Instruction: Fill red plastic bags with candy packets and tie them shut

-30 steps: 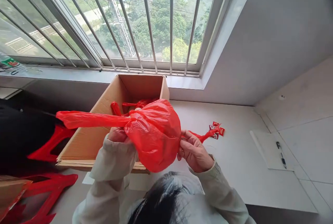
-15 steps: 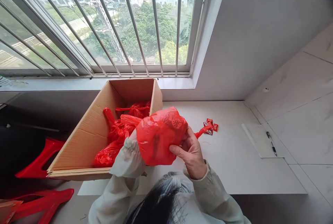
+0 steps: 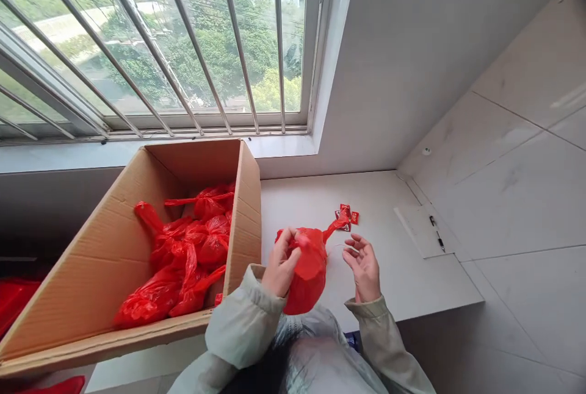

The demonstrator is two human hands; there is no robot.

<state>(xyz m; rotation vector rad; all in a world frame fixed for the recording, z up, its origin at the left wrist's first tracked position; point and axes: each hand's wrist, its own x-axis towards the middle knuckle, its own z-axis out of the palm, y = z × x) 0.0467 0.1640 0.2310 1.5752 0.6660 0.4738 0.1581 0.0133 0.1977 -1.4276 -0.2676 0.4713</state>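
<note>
A red plastic bag hangs over the near side of the white table, in front of my body. My left hand pinches the bag near its top, and one twisted handle sticks out from it toward the upper right. To the right of the bag is my right hand, apart from it, with fingers loosely bent and spread and nothing in them. Small red packets lie on the table just beyond the tip of that handle. What the bag contains is hidden.
An open cardboard box at my left holds several tied red bags. A white sheet with a black pen lies at the table's right. Behind stands a barred window.
My right hand has let go of the bag and moved off to its right. The bag, spread between both hands before, now hangs from my left hand. The view has shifted right.
</note>
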